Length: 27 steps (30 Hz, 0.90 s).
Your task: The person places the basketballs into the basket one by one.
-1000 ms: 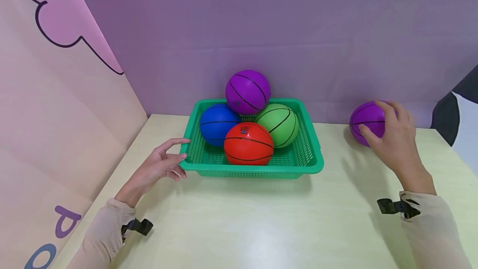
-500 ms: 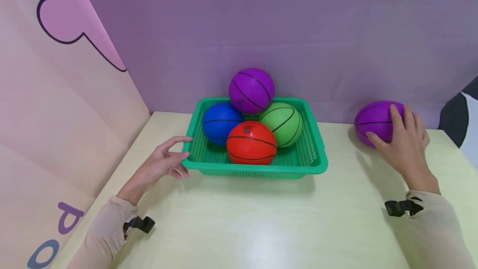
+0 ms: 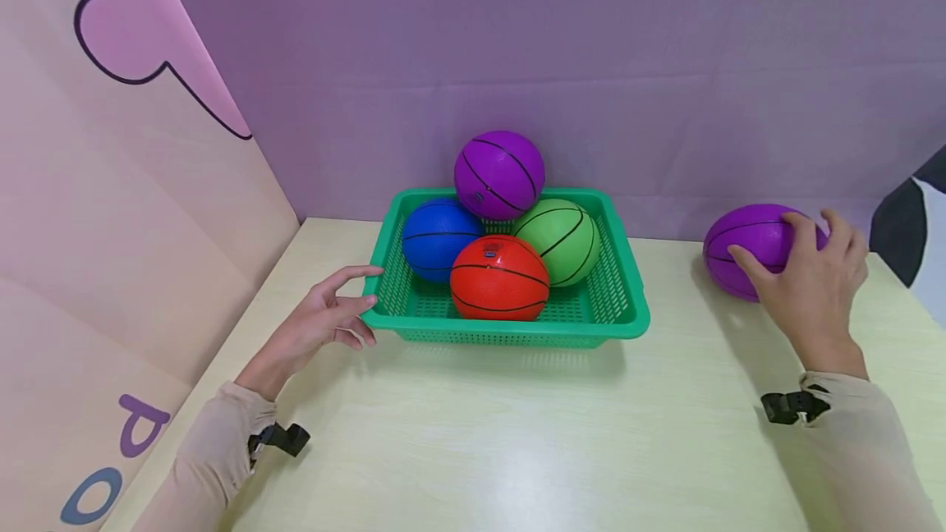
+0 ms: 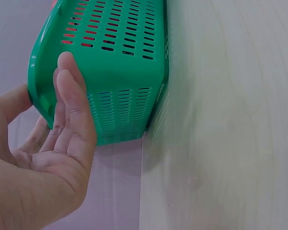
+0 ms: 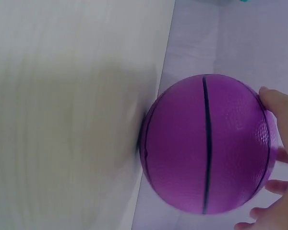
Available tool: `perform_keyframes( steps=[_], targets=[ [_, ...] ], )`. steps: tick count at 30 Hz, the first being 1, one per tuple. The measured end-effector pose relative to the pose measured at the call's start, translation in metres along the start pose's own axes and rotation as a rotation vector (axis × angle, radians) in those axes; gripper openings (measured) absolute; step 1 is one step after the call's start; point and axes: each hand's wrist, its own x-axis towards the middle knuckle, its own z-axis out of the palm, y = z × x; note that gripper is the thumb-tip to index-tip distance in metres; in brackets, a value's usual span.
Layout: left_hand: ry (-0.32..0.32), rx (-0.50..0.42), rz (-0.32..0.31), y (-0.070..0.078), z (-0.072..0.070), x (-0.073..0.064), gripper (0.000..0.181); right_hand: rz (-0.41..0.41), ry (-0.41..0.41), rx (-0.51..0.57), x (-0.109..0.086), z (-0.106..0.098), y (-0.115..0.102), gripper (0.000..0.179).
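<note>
In the head view my right hand [image 3: 816, 286] holds a purple mini basketball [image 3: 750, 245] on the table at the right, thumb at its near side and bent fingers over its right side. The right wrist view shows the thumb and fingertips at the upper surface of the purple ball [image 5: 206, 143]. My left hand [image 3: 318, 318] touches the left rim of a green basket [image 3: 510, 330] with relaxed fingers. Inside the basket sit a blue ball [image 3: 436, 249], a red ball [image 3: 498, 290] and a light green ball [image 3: 565, 240]. Another purple ball [image 3: 499, 171] rests higher at the back.
The pale wooden table [image 3: 473, 433] meets a purple backdrop [image 3: 591, 64] right behind the basket and the right-hand ball. A light printed panel [image 3: 111, 228] stands along the left side. A black-and-white shape [image 3: 894, 232] shows at the right edge.
My right hand has shifted right over the purple ball, its fingers now further round the right side. That ball has turned and moved slightly right and nearer. My left hand stays at the basket rim.
</note>
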Motion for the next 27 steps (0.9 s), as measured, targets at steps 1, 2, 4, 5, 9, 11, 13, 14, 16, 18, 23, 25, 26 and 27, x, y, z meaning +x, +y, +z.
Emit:
perform_keyframes(
  steps=[1,2,4,5,9,11,13,14,16,18,23,25,26,27],
  targets=[
    [-0.001,-0.001,-0.001,-0.0001,-0.0004,-0.0003,0.05,0.006,0.016,0.017,-0.0005,0.0012,-0.0002,0.082],
    [-0.002,-0.001,-0.001,-0.0004,-0.0009,-0.0004,0.05,0.022,0.022,0.038,-0.001,0.0021,-0.0008,0.082],
    [-0.004,-0.002,0.001,-0.0007,-0.0015,-0.0004,0.05,0.069,0.022,0.064,-0.0019,0.0035,-0.0019,0.084],
    [-0.006,-0.002,0.0,-0.0008,-0.0016,-0.0002,0.051,0.091,0.02,0.075,-0.002,0.004,-0.0019,0.086],
    [-0.017,-0.012,0.005,-0.0017,-0.0015,0.001,0.055,0.151,-0.026,0.059,-0.0015,0.0032,-0.0003,0.094],
    [-0.019,-0.015,0.005,-0.0025,-0.0015,0.0011,0.056,0.141,-0.068,0.02,-0.0003,0.0028,0.0008,0.097],
    [-0.015,-0.016,0.003,-0.0031,-0.0014,0.0009,0.056,0.124,-0.123,-0.018,0.0007,0.0024,0.001,0.099],
    [-0.014,-0.015,0.004,-0.0034,-0.0012,0.0008,0.056,0.114,-0.141,-0.03,0.0011,0.0022,0.0007,0.099],
    [-0.012,-0.015,0.005,-0.0038,-0.001,0.0007,0.056,0.096,-0.168,-0.041,0.0008,0.0016,0.0004,0.099],
    [-0.012,-0.013,0.006,-0.004,-0.0009,0.0006,0.056,0.084,-0.186,-0.032,-0.0001,0.0015,-0.0004,0.1],
    [-0.009,-0.012,0.007,-0.0036,-0.0002,0.0008,0.055,0.049,-0.178,-0.038,-0.0036,0.0063,-0.0039,0.106],
    [-0.007,-0.014,0.005,-0.0033,0.0001,0.0008,0.055,0.032,-0.157,-0.058,-0.0047,0.0088,-0.0058,0.109],
    [-0.006,-0.014,0.005,-0.003,0.0003,0.0007,0.055,0.024,-0.144,-0.065,-0.0052,0.0097,-0.0065,0.11],
    [-0.005,-0.015,0.005,-0.0028,0.0004,0.0007,0.055,0.016,-0.133,-0.071,-0.0055,0.0103,-0.0073,0.111]
  ],
)
